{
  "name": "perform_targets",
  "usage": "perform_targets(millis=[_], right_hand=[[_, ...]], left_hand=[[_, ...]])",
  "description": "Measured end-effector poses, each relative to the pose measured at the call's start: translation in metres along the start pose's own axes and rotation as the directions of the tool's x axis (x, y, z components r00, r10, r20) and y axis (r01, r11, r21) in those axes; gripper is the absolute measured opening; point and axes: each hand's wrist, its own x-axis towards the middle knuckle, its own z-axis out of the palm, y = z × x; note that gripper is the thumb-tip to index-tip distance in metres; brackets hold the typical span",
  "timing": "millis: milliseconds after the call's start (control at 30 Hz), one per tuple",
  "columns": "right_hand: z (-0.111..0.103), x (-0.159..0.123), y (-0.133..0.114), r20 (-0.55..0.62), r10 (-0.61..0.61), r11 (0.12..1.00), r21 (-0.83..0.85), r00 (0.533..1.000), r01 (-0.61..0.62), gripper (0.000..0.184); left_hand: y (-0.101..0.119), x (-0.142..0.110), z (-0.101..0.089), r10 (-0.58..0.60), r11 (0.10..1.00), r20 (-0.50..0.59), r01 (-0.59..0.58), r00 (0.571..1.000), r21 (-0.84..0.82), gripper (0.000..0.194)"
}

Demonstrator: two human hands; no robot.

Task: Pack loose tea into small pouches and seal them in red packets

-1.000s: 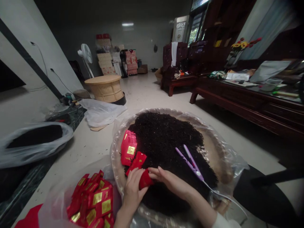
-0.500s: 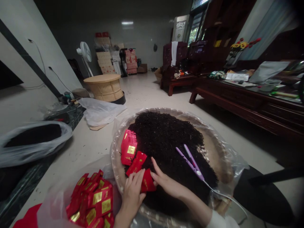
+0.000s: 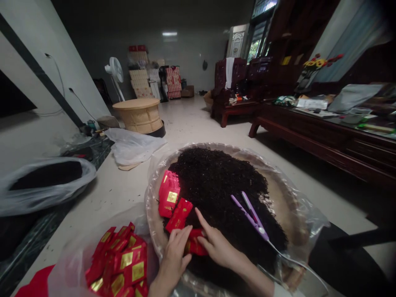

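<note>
We pinch a red packet (image 3: pixel 196 243) by opposite ends, left hand (image 3: pixel 173 252) and right hand (image 3: pixel 219 246), over dark leaves (image 3: pixel 216 177) in the round tray (image 3: pixel 150 214). Probably light, soft, slightly slick; edges best, since mid-squeezing may crumple it.

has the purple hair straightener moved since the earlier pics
No, the purple hair straightener lies in the same spot at the same angle, judged against the round tray.
</note>
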Motion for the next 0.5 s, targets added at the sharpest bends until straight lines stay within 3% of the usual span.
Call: perform_targets(millis=[100,300,400,500], right_hand=[[-0.004,-0.002,-0.009,0.086,0.024,1.000,-0.019,0.996,-0.022,0.078],[-0.007,-0.010,-0.025,0.192,0.108,0.985,-0.151,0.975,-0.079,0.080],[-0.012,-0.012,-0.028,0.226,0.051,0.996,-0.080,0.973,-0.033,0.071],[-0.021,-0.009,-0.024,0.156,-0.078,0.996,0.050,0.985,0.071,0.065]], left_hand=[[0.001,0.001,0.003,0.022,1.000,-0.043,-0.021,0.999,0.020,0.087],[0.003,0.005,0.006,0.066,0.998,-0.076,-0.064,0.995,0.026,0.061],[0.002,0.006,0.004,0.072,0.997,-0.115,-0.067,0.991,0.046,0.056],[0.003,0.007,0.000,0.035,0.998,-0.177,-0.027,0.984,0.049,0.056]])
